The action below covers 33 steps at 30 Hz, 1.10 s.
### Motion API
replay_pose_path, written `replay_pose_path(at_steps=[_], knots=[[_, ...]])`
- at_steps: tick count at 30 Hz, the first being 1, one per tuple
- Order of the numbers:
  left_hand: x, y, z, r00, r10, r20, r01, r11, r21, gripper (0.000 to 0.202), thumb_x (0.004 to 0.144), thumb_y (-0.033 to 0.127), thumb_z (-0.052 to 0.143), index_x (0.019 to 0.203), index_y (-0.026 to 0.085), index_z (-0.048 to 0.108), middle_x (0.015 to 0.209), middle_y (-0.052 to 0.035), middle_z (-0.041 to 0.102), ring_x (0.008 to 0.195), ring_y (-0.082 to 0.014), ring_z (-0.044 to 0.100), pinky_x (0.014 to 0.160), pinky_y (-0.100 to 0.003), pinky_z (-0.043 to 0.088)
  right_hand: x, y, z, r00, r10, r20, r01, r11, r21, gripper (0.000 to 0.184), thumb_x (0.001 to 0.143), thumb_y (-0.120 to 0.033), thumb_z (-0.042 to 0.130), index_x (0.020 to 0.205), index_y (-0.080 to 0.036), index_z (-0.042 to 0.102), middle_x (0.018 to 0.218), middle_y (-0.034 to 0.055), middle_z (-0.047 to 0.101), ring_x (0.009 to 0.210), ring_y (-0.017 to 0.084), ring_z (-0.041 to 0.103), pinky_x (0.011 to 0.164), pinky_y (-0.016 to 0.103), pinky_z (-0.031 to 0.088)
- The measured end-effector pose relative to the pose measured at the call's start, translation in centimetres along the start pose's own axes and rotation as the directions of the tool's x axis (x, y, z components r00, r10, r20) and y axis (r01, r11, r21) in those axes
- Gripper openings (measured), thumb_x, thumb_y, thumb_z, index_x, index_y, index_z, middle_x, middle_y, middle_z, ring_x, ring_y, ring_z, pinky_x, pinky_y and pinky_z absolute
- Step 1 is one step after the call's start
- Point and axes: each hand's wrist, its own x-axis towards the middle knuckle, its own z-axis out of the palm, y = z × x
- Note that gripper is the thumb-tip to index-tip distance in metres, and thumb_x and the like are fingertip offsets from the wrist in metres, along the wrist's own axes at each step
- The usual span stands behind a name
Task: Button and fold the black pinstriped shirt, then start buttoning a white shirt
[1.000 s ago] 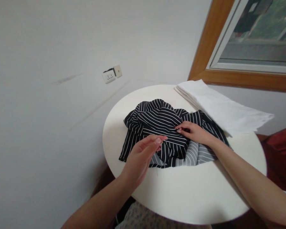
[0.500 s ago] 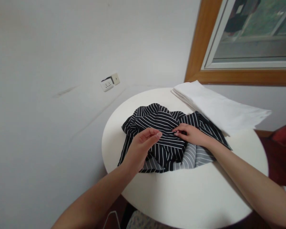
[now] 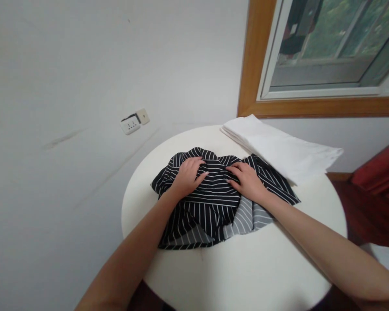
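Note:
A crumpled black garment with white stripes (image 3: pixel 210 211) lies on a round white table (image 3: pixel 246 268); its grey inner side shows along the near edge. My left hand (image 3: pixel 188 176) rests on the upper left of the cloth, thumb apart from the fingers. On the other side of the bunched middle, my right hand (image 3: pixel 246 181) lies on the fabric with its fingers spread. Neither hand appears to grip a fold. Parts of the garment are hidden beneath both hands.
A folded white cloth (image 3: pixel 278 147) lies at the table's back right, overhanging the edge and close to the garment. Behind the table is a white wall with a socket (image 3: pixel 130 125). A wood-framed window (image 3: pixel 317 106) is at upper right, red fabric (image 3: pixel 381 170) below it.
My left hand has come down from above the garment onto its upper left part. The fingers of my right hand have spread from a pinch. The view has shifted slightly to the right.

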Motion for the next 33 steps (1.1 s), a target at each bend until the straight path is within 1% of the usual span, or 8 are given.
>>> replay_pose_path(at_steps=[5, 8, 12, 17, 21, 24, 29, 33], knots=[[-1.3, -2.3, -0.6, 0.911, 0.002, 0.412, 0.032, 0.997, -0.077, 0.083, 0.075, 0.061, 0.064, 0.141, 0.016, 0.042, 0.150, -0.0161, 0.039, 0.138, -0.0308, 0.035, 0.115, -0.045, 0.022, 0.5, 1.1, -0.9, 0.990, 0.091, 0.111, -0.081, 0.992, -0.094, 0.024, 0.087, -0.034, 0.060, 0.104, -0.021, 0.070, 0.101, 0.0107, 0.066, 0.099, 0.027, 0.059, 0.086, 0.041, 0.045], [-1.4, -3.1, -1.4, 0.882, -0.020, 0.471, 0.052, 0.997, -0.056, 0.080, 0.068, 0.060, 0.071, 0.135, 0.019, 0.052, 0.149, -0.0148, 0.040, 0.137, -0.0326, 0.036, 0.114, -0.046, 0.024, 0.6, 1.8, -2.1, 0.987, 0.130, 0.093, -0.123, 0.990, -0.073, 0.019, 0.090, -0.032, 0.055, 0.087, -0.023, 0.072, 0.092, 0.0066, 0.070, 0.088, 0.023, 0.063, 0.078, 0.036, 0.048], [-1.0, -3.4, -1.7, 0.946, -0.052, 0.319, 0.070, 0.996, -0.046, 0.039, 0.086, 0.050, 0.053, 0.107, 0.023, 0.070, 0.122, -0.0091, 0.066, 0.118, -0.0265, 0.055, 0.105, -0.041, 0.035, 0.4, 1.8, -3.5, 0.984, 0.162, -0.069, -0.164, 0.986, -0.029, 0.024, 0.093, -0.035, 0.049, 0.095, -0.025, 0.071, 0.096, 0.0056, 0.072, 0.088, 0.024, 0.065, 0.077, 0.037, 0.049], [-0.8, -2.9, -2.0, 0.981, -0.196, 0.016, 0.196, 0.974, -0.111, 0.034, 0.086, 0.050, 0.053, 0.095, 0.023, 0.072, 0.101, -0.0072, 0.071, 0.097, -0.0247, 0.061, 0.090, -0.035, 0.041, 0.3, 0.3, -4.8, 0.977, 0.068, -0.200, -0.053, 0.995, 0.081, 0.027, 0.094, -0.032, 0.048, 0.111, -0.024, 0.067, 0.106, 0.0082, 0.068, 0.101, 0.026, 0.060, 0.092, 0.043, 0.046], [-0.6, -2.4, -2.3, 0.953, -0.294, -0.071, 0.270, 0.933, -0.238, 0.034, 0.086, 0.048, 0.053, 0.077, 0.020, 0.069, 0.081, -0.0060, 0.068, 0.080, -0.0210, 0.059, 0.081, -0.031, 0.041, -0.1, -0.5, -4.8, 0.971, -0.214, 0.106, 0.189, 0.960, 0.207, 0.037, 0.080, -0.042, 0.070, 0.114, -0.029, 0.066, 0.114, 0.0066, 0.062, 0.111, 0.025, 0.055, 0.099, 0.044, 0.044], [-0.6, -2.2, -2.0, 0.903, -0.425, 0.064, 0.402, 0.782, -0.476, 0.039, 0.085, 0.051, 0.054, 0.066, 0.019, 0.065, 0.072, -0.0051, 0.067, 0.074, -0.0199, 0.058, 0.076, -0.031, 0.043, -0.3, 0.0, -3.9, 0.909, -0.281, 0.307, 0.203, 0.943, 0.264, 0.039, 0.075, -0.044, 0.075, 0.109, -0.028, 0.068, 0.118, 0.0064, 0.060, 0.113, 0.024, 0.054, 0.100, 0.042, 0.043], [-0.8, -2.3, -1.9, 0.775, -0.463, 0.430, 0.576, 0.238, -0.782, 0.032, 0.073, 0.047, 0.070, 0.080, 0.016, 0.071, 0.078, -0.0080, 0.072, 0.082, -0.0242, 0.065, 0.079, -0.037, 0.050, 0.2, 1.1, -3.3, 0.974, -0.058, 0.219, -0.035, 0.916, 0.400, 0.033, 0.092, -0.049, 0.050, 0.089, -0.022, 0.068, 0.095, 0.0056, 0.067, 0.092, 0.020, 0.061, 0.088, 0.038, 0.049], [-0.8, -2.0, -2.8, 0.751, -0.523, 0.402, 0.554, 0.168, -0.816, 0.037, 0.076, 0.045, 0.068, 0.095, 0.014, 0.072, 0.080, -0.0101, 0.073, 0.088, -0.0286, 0.067, 0.082, -0.042, 0.053, 0.4, 0.8, -4.0, 0.953, 0.274, 0.127, -0.285, 0.677, 0.679, 0.047, 0.094, -0.060, 0.037, 0.106, -0.024, 0.064, 0.090, 0.0045, 0.070, 0.086, 0.020, 0.065, 0.080, 0.037, 0.054]])
